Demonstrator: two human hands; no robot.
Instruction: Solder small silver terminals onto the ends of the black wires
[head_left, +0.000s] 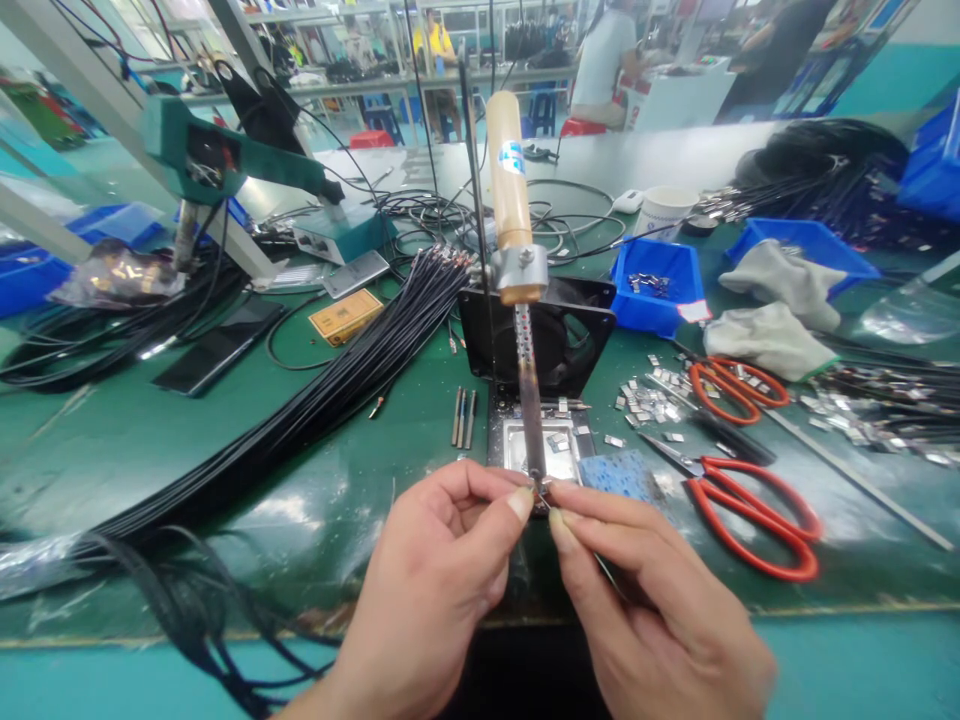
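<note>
We note the soldering iron [528, 360]: smooth, cylindrical, wood-toned handle [505, 165], perforated metal barrel [524, 335] browned lower down, pointing toward the glossy green table [322, 525]. Beside its tip, our left hand [442, 570] and right hand [660, 590] pinch a thin silvery piece [544, 498], details blurred.

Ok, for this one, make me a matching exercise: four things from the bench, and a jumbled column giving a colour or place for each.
Things:
1. Soldering iron
2. Fan
3. Sponge
4. Paper cup

Descriptions:
A. White, behind a blue bin
B. Blue, lying flat near the right hand
C. Tip down, at the fingertips of the left hand and right hand
D. Black, behind the iron's shaft

Pairs: 1-C, 2-D, 3-B, 4-A
</note>
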